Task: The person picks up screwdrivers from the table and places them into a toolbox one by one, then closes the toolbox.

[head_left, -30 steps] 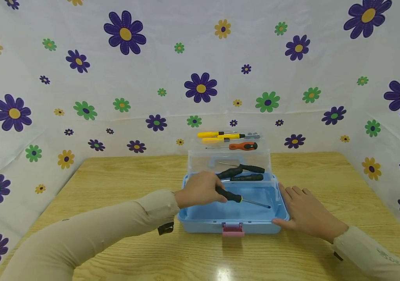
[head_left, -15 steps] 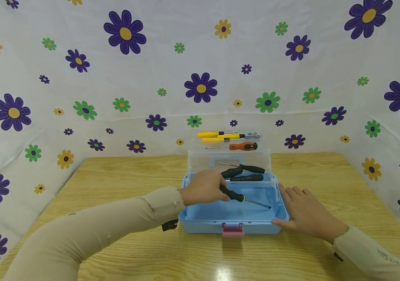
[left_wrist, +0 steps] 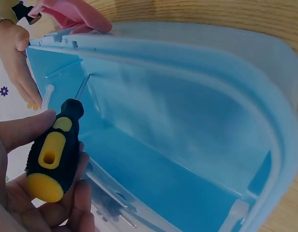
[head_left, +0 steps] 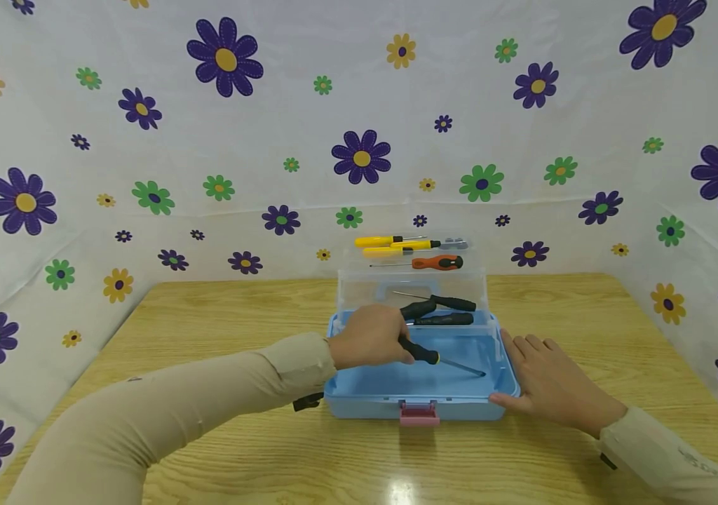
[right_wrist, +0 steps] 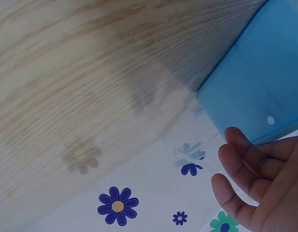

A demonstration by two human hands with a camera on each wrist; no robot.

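Observation:
My left hand grips a black and yellow screwdriver by its handle, over the blue toolbox. In the left wrist view the thumb and curled fingers wrap the screwdriver's handle, and its shaft points down into the box toward the right end. My right hand rests against the box's right side, its fingers fairly straight along the outer wall and rim. The right wrist view shows those fingers loosely bent beside the blue wall.
Behind the blue base stand clear raised trays. Black-handled screwdrivers lie in the lower tray, an orange-handled screwdriver and yellow-handled tools above. A pink latch hangs at the front. Flowered cloth backs the wooden table.
My left hand has shifted slightly to the right with the screwdriver, whose tip stays near the box's right end. My right hand has stayed in place.

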